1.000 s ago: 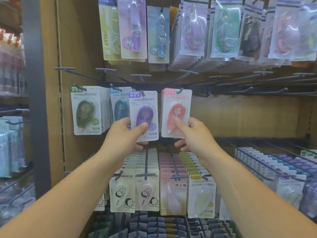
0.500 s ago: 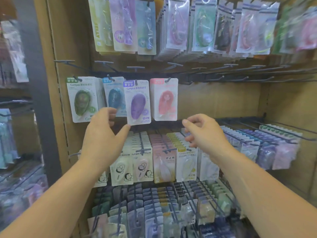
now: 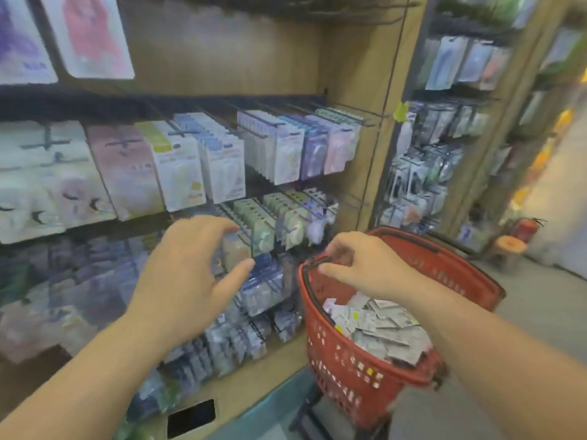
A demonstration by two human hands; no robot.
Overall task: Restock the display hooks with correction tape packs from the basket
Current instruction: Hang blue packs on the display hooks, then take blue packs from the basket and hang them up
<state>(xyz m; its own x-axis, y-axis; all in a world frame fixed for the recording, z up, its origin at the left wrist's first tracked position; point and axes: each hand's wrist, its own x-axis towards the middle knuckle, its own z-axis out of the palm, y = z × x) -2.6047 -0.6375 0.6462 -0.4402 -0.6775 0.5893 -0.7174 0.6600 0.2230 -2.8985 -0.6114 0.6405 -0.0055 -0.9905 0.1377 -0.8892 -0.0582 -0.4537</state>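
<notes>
A red plastic basket (image 3: pixel 355 373) stands at the lower right, half full of loose correction tape packs (image 3: pixel 378 325). My right hand (image 3: pixel 362 265) hovers over the basket's near rim with fingers loosely curled and nothing in it. My left hand (image 3: pixel 190 277) hangs in front of the lower display rows, fingers spread and relaxed, holding nothing. The purple pack (image 3: pixel 19 52) and the pink pack (image 3: pixel 95 36) hang on their hooks at the top left, partly cut off by the frame. The picture is blurred by motion.
Rows of packs fill the hooks (image 3: pixel 286 144) of the wooden display. A second rack (image 3: pixel 444 147) stands to the right beyond a wooden panel. A fire extinguisher (image 3: pixel 524 230) and a small stool (image 3: pixel 508 246) stand on the aisle floor at the far right.
Both hands have let go of the purple and pink packs and dropped down. The view has swung down and right, bringing the red basket into sight under my right hand.
</notes>
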